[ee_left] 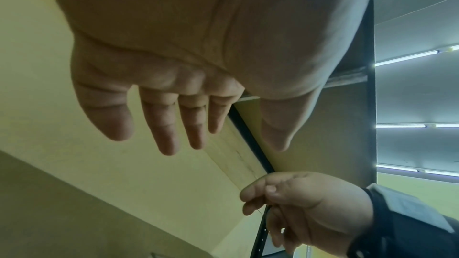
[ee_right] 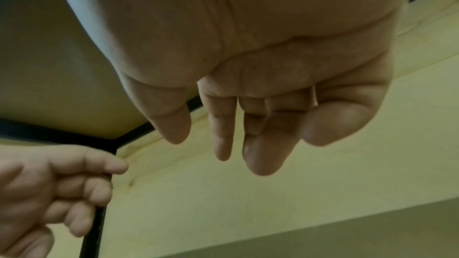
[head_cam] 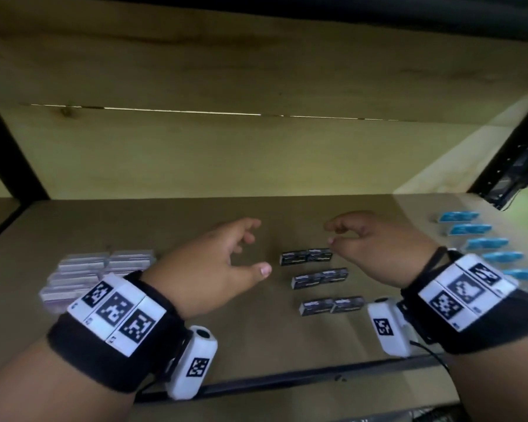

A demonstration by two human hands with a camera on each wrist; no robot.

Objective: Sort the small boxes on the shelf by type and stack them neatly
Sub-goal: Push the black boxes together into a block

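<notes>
Three kinds of small boxes lie on the brown shelf board (head_cam: pixel 195 330). Pale purple boxes (head_cam: pixel 98 269) are stacked at the left. Black boxes (head_cam: pixel 319 277) lie in three rows of pairs in the middle. Blue boxes (head_cam: pixel 485 242) run in a column at the right. My left hand (head_cam: pixel 256 248) hovers left of the black rows, fingers relaxed and spread, holding nothing. My right hand (head_cam: pixel 331 233) hovers just behind the farthest black pair (head_cam: pixel 305 257), fingers loosely curled and empty. In the wrist views the left hand (ee_left: pixel 223 144) and right hand (ee_right: pixel 218 152) show bare palms with nothing in them.
A pale wooden back panel (head_cam: pixel 256 153) closes the shelf behind. Black metal uprights (head_cam: pixel 6 147) stand at the left, and another (head_cam: pixel 506 156) at the right. The shelf's dark front rail (head_cam: pixel 287 379) runs below my wrists. Bare board lies between the purple stack and the black rows.
</notes>
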